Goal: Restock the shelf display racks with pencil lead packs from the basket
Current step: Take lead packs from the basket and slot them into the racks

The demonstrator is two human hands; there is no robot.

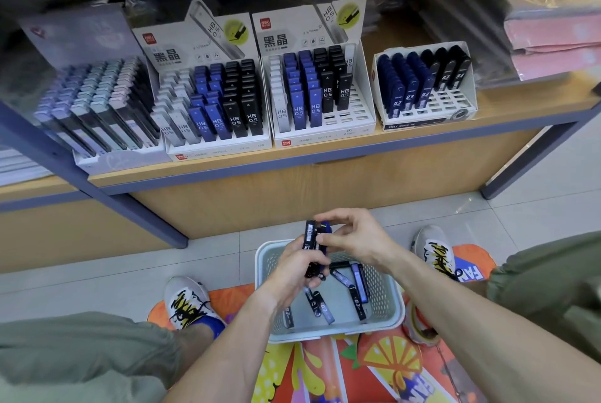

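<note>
The person crouched in front of a low wooden shelf with blue metal frame (247,171). Both hands were together above a pale grey plastic basket with perforated walls (387,321), which stood on the floor on a colourful mat with fruit pictures (383,367).

The left hand (294,272) had its fingers curled round a small bundle of slim black and dark blue pencil lead packs (310,236), held upright. The right hand (354,240) pinched the top of the same bundle with thumb and fingertips, so the two hands touched the packs from both sides. Several loose dark lead packs (357,297) lay flat on the bottom of the basket.

On the shelf stood four display racks side by side. The white cardboard rack at the far right (461,109) held dark blue and black packs in its back rows, and its front slots were open. The white rack beside it (364,122) held white, blue and black packs marked HB 0.5, also with open slots at the front right. The next white rack (227,150) looked full, and the leftmost rack (120,158) held pastel-topped packs.
</note>
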